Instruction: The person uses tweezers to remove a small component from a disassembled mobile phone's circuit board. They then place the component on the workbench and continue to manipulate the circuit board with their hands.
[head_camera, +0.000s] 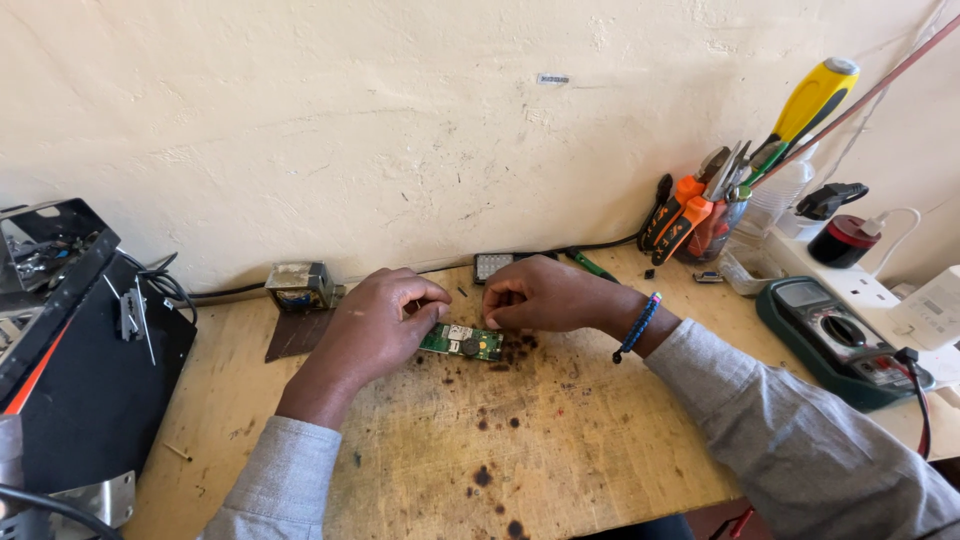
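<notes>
A small green circuit board (463, 342) lies on the worn wooden bench (560, 440) near the wall. My left hand (375, 325) curls over the board's left end, with its fingers pinching that edge. My right hand (545, 295) is closed at the board's right end, fingertips pressed on its upper corner. A beaded bracelet (637, 327) circles my right wrist. Both arms wear grey sleeves.
A small transformer (299, 285) sits by the wall at left. An open black metal case (70, 340) fills the left side. A cup of pliers and screwdrivers (715, 215) stands at back right, a green multimeter (835, 340) beside it. A dark keypad piece (492, 264) lies behind my hands.
</notes>
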